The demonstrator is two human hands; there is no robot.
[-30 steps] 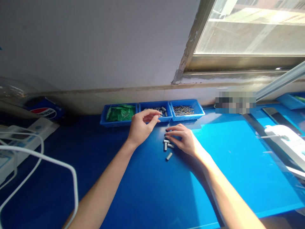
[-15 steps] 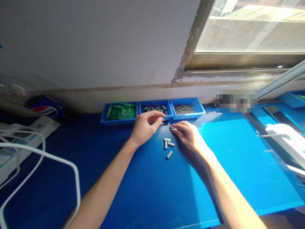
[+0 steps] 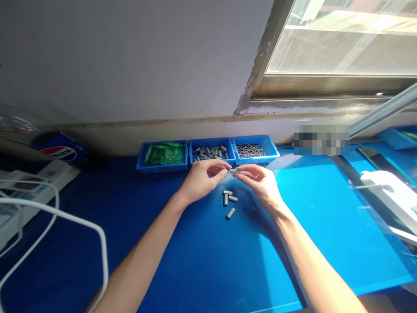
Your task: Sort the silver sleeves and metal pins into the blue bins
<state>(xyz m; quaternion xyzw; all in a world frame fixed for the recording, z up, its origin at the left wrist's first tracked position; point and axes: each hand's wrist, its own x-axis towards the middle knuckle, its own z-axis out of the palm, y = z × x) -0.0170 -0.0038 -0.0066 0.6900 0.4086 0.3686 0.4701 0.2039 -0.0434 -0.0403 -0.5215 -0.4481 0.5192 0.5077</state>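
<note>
My right hand (image 3: 260,180) pinches a short silver metal cylinder (image 3: 233,171) between thumb and fingers, its free end pointing left. Just left of it, my left hand (image 3: 203,178) has thumb and fingertips drawn together by that end; whatever they hold is too small or hidden to make out. Below the hands, several similar metal cylinders (image 3: 230,213) lie loose on the blue tabletop (image 3: 195,261). Behind the hands, the middle blue bin (image 3: 194,142) holds more cylinders, and the right blue bin (image 3: 275,153) holds thin, screw-like metal pins (image 3: 250,151).
The left blue bin (image 3: 140,163) contains green plastic packets (image 3: 164,154). A Pepsi bottle (image 3: 60,148), a power strip (image 3: 42,182) and a looping white cable (image 3: 102,243) are on the left. To the right are a white device (image 3: 387,187) and another blue bin (image 3: 395,137).
My right hand has moved slightly left and up, bringing the metal cylinder to my left fingertips. My left hand has shifted a little right, closing the gap between the hands.
</note>
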